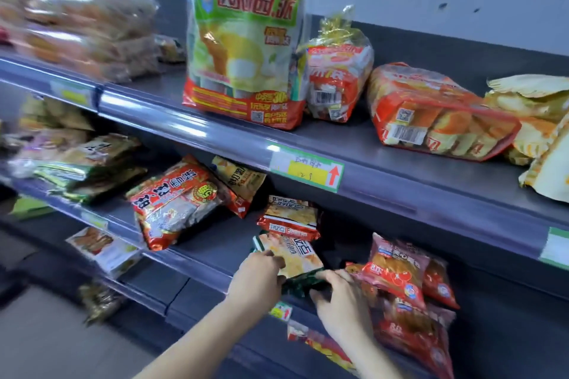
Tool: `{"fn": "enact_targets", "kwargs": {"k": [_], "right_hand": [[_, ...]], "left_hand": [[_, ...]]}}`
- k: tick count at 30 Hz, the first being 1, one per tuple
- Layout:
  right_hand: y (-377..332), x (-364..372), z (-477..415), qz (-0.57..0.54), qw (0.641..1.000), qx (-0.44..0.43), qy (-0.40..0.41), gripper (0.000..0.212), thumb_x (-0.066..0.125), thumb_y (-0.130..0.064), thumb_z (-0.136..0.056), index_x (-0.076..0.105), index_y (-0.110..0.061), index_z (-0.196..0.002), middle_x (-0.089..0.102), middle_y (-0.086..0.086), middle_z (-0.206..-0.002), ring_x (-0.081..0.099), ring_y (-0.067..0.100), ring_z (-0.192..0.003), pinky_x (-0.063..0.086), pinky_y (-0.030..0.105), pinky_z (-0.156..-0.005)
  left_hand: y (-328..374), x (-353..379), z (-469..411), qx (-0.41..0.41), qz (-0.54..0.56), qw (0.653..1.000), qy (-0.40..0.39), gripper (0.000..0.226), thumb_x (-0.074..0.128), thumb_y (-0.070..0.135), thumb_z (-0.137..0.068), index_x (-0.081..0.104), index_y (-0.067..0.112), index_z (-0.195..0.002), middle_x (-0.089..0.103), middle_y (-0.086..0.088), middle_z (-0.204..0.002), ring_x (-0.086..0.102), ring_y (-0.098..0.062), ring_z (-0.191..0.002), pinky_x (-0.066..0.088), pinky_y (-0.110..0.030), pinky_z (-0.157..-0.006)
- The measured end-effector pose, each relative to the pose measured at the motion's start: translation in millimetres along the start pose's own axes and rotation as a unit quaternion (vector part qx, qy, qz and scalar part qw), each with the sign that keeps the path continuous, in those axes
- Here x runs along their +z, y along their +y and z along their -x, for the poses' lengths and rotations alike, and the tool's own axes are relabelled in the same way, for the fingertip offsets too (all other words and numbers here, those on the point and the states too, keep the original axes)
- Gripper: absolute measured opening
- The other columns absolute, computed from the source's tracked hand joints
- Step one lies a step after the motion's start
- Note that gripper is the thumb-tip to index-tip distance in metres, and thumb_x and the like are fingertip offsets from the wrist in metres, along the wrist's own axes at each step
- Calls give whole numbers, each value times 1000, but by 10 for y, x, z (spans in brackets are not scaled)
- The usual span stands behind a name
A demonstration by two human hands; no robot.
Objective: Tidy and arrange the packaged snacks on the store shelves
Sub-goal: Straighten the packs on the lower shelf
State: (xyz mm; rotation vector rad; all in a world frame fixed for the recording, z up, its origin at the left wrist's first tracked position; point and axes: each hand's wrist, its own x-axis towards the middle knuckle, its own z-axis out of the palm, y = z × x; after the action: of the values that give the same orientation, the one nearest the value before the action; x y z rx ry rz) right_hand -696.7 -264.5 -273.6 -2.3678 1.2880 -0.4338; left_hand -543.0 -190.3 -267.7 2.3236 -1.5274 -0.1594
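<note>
Upper shelf, well above the hands: tall green-and-yellow bag standing upright, printed "达利园.派" in red. Just to its right a smaller red-and-white bag, barcode facing out; its lettering is too crumpled to read. On the shelf rim below them, a price tag with a green border, a yellow block and a red arrow pointing up; the handwriting on it is too faint to read.

Middle shelf: the green-edged cracker pack lies tilted between the two hands, near the front lip. Large white characters on its face, not legible at this angle. Directly behind it, away from the hands, a red-edged cracker pack of similar design. Up and left of the left hand, a red rice-cracker bag overhangs the lip.

Left hand: fingers curled over the green-edged pack's left edge, gripping it. Right hand: fingers and thumb bent round the pack's dark lower right corner, holding it. The hands are apart, the pack between them.

Touching the right hand on its outer side: pink-red bread packs, "80" legible in white.
</note>
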Motion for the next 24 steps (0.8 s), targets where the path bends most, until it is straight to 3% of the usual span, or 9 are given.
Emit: {"fn": "enact_targets", "kwargs": {"k": [4, 8, 12, 19, 24], "right_hand": [[-509, 241, -115, -3, 998, -57, -34, 36, 61, -33, -87, 60, -25, -123, 52, -10, -131, 45, 13, -123, 39, 25, -100], [-994, 511, -255, 3, 994, -94, -60, 34, 60, -32, -88, 60, -25, -121, 50, -9, -134, 39, 13, -129, 31, 23, -102], [-1481, 788, -432, 7, 993, -90, -75, 34, 59, -38, -88, 58, -29, -120, 53, -9, -122, 46, 13, -120, 38, 24, -95], [-2147, 1327, -791, 1, 994, -31, -104, 35, 54, -43, -91, 59, -27, -121, 56, -7, -122, 46, 13, -119, 41, 27, -91], [-2456, 1636, -1057, -105, 981, 93, -137, 61, 53, -51, -89, 47, -10, -134, 56, 4, -130, 51, 21, -120, 41, 29, -94]], "left_hand": [[-571, -313, 181, -18, -47, 998, 22, 17, 50, 20, -90, 65, 13, -95, 59, -2, -100, 54, -24, -104, 38, -31, -75], [-1135, -565, 290, -78, -57, 994, 42, 22, 51, 20, -91, 65, 15, -107, 59, 0, -108, 52, -22, -109, 47, -36, -85], [-1676, -734, 309, -100, -68, 992, 40, 22, 51, 18, -90, 63, 16, -108, 59, -1, -103, 52, -23, -106, 49, -36, -81], [-2538, -791, 97, -88, -82, 993, 19, 19, 53, 13, -89, 66, 21, -101, 62, 2, -100, 52, -20, -101, 49, -31, -78], [-2896, -741, -29, -85, -71, 994, -3, 27, 49, 15, -91, 65, 23, -111, 62, 3, -110, 50, -19, -107, 49, -29, -80]]}}
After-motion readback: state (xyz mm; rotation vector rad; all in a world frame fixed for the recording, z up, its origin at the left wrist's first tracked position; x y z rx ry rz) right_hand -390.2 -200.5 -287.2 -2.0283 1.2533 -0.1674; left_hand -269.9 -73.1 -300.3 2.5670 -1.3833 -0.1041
